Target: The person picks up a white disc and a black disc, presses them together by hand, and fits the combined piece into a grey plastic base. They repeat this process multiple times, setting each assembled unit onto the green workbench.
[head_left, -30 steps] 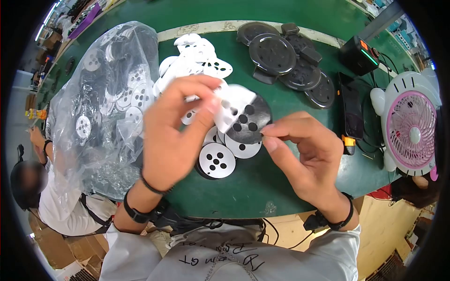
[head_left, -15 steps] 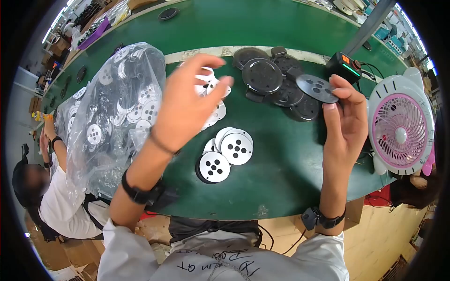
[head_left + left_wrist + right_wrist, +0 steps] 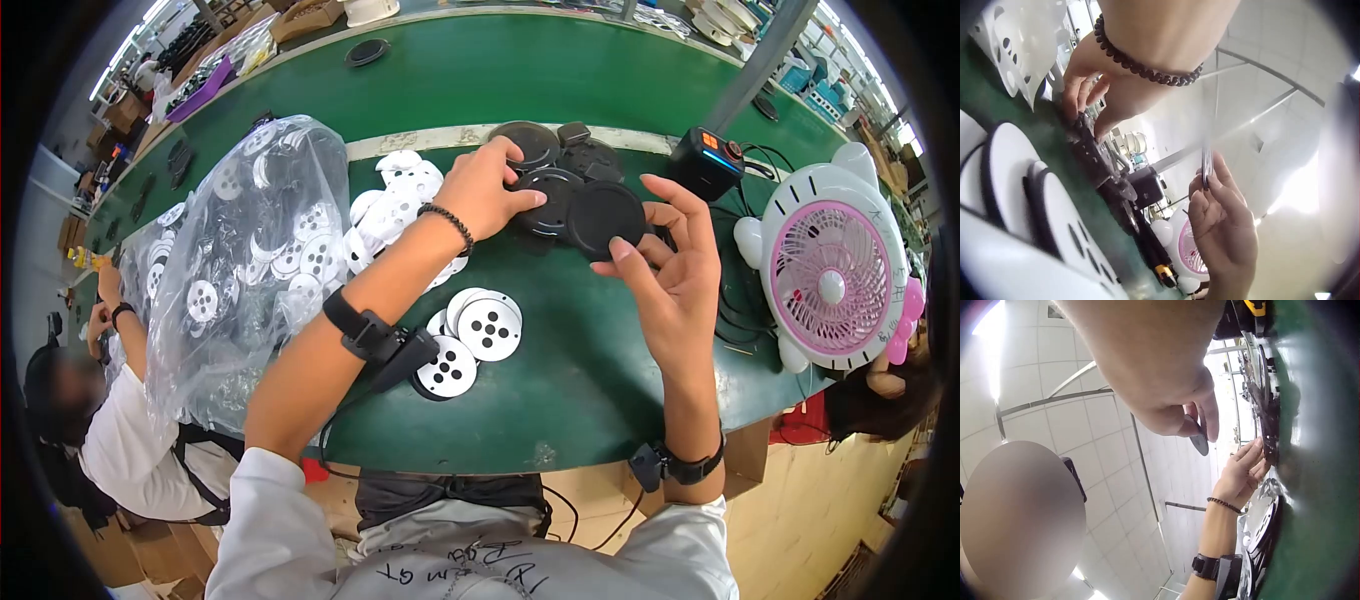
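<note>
My right hand (image 3: 678,270) pinches a thin black disc (image 3: 606,222) by its edge, held up over the table. In the right wrist view this black disc (image 3: 1199,442) shows nearly edge-on beneath the fingertips. My left hand (image 3: 482,195) has reached to the cluster of black round parts, and its thumb and fingers grip the edge of one black round part (image 3: 548,200). In the left wrist view the fingers of the left hand (image 3: 1094,94) curl at the rim of that dark part. Closer to me lie several white discs with black holes (image 3: 490,328), overlapping each other.
White perforated pieces (image 3: 400,200) are heaped left of the cluster. A clear plastic bag (image 3: 255,270) of white discs covers the left side. To the right stand a black box-shaped device (image 3: 705,165) and a pink and white fan (image 3: 832,265). Another person (image 3: 130,400) sits at far left.
My hands parted after the left pulled a white layer off the black disc. The left then moved right to the black parts; the right carried the disc up, then back left beside them.
</note>
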Available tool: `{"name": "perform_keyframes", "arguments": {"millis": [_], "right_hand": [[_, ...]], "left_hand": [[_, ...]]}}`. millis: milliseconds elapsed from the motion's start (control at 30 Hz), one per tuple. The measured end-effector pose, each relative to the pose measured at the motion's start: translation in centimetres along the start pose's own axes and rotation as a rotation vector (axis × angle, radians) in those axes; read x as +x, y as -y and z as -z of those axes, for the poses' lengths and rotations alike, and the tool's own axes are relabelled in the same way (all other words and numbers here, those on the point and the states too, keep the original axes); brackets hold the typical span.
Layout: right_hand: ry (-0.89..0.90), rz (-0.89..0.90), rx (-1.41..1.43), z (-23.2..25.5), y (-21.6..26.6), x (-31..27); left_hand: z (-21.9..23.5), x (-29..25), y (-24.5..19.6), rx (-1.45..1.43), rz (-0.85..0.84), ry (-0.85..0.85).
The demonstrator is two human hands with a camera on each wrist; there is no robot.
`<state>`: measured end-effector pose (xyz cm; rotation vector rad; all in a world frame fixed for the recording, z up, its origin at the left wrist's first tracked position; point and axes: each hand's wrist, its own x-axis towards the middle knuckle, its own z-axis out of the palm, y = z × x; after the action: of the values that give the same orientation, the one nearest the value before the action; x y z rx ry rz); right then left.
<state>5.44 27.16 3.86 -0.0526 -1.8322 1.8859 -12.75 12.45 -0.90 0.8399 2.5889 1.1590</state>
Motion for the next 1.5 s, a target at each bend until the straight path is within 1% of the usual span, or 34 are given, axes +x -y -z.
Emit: {"name": "perform_keyframes", "arguments": {"millis": [67, 133, 167, 200, 233, 267, 300, 333, 367, 400, 467, 500, 533, 600, 633, 667, 733, 767, 800, 867, 900, 967, 1133, 1200, 1267, 1367, 1433, 1500], "right_hand": [[-0.012, -0.027, -0.008, 0.2, 0.2, 0.0], [-0.006, -0.038, -0.038, 0.7, -0.1, 0.0], [-0.011, -0.041, -0.038, 1.0, -0.2, -0.1], [0.029, -0.01, -0.036, 1.2, -0.3, -0.1], [0.072, 0.019, -0.031, 1.2, -0.5, -0.2], [0.077, 0.011, -0.026, 0.9, -0.5, -0.5], [0.1, 0.048, -0.013, 0.4, -0.3, -0.9], [0.126, 0.084, 0.001, 0.0, -0.1, -1.3], [0.147, 0.077, 0.002, -0.3, -0.1, -1.7], [0.154, 0.066, 0.003, -0.6, -0.1, -2.1], [0.226, 0.115, -0.032, -1.0, -0.3, -2.6], [0.284, 0.19, -0.061, -0.9, -0.5, -2.5], [0.288, 0.178, -0.063, -0.9, -0.5, -2.4], [0.363, 0.352, -0.243, -1.1, -0.3, -2.1], [0.336, 0.341, -0.257, -1.4, -0.3, -2.2], [0.34, 0.331, -0.259, -1.5, -0.6, -2.3], [0.312, 0.341, -0.259, -1.5, -1.2, -2.4], [0.312, 0.334, -0.262, -1.5, -1.3, -2.4], [0.313, 0.33, -0.278, -1.4, -1.2, -2.5], [0.314, 0.323, -0.3, -1.3, -1.1, -2.5], [0.293, 0.324, -0.313, -1.3, -1.0, -2.5], [0.271, 0.324, -0.324, -1.3, -0.7, -2.5], [0.308, 0.355, -0.306, -1.2, -0.4, -2.4], [0.316, 0.354, -0.32, -1.2, -0.1, -2.4], [0.324, 0.351, -0.333, -1.1, 0.0, -2.5], [0.335, 0.332, -0.377, -1.1, 0.2, -2.7], [0.271, 0.236, -0.405, -1.5, 0.4, -3.1], [0.27, 0.234, -0.391, -1.5, 0.4, -3.2]], "left_hand": [[0.7, -0.1, -0.6, 0.001, 0.001, 0.02], [1.7, -0.8, -1.0, -0.091, -0.082, 0.034], [2.5, -2.3, -1.9, -0.196, -0.063, 0.012], [3.3, -3.7, -2.6, -0.196, -0.059, 0.016], [4.3, -5.2, -3.2, -0.345, -0.056, 0.013], [4.9, -6.6, -3.7, -0.493, -0.049, 0.007], [5.2, -7.9, -3.9, -0.491, -0.039, 0.003], [5.3, -9.2, -4.0, -0.582, -0.052, -0.041], [5.4, -10.4, -4.0, -0.674, -0.064, -0.086], [5.4, -11.3, -3.9, -0.677, -0.052, -0.089], [5.1, -12.8, -3.6, -0.733, -0.058, -0.142], [4.9, -13.4, -3.2, -0.747, -0.056, -0.165], [4.6, -13.9, -2.9, -0.754, -0.046, -0.164], [4.1, -14.5, -2.4, -0.78, -0.018, -0.201], [4.1, -14.8, -2.5, -0.772, 0.037, -0.197], [3.9, -15.0, -2.0, -0.777, 0.046, -0.196], [3.4, -15.3, -0.8, -0.645, -0.14, -0.173], [3.2, -15.4, -0.9, -0.634, -0.229, -0.192], [3.0, -15.5, -0.8, -0.64, -0.226, -0.188], [2.8, -15.6, -0.5, -0.585, -0.351, -0.176], [2.9, -15.6, -0.3, -0.54, -0.38, -0.178], [3.0, -15.5, -0.4, -0.526, -0.391, -0.174], [3.1, -15.4, -0.9, -0.439, -0.427, -0.183], [2.7, -15.3, -1.5, -0.497, -0.348, -0.295], [2.8, -15.2, -1.6, -0.476, -0.363, -0.293], [2.9, -15.1, -1.7, -0.445, -0.389, -0.285], [3.0, -15.2, -1.6, -0.434, -0.402, -0.276], [3.1, -15.4, -1.5, -0.336, -0.392, -0.259]]}}
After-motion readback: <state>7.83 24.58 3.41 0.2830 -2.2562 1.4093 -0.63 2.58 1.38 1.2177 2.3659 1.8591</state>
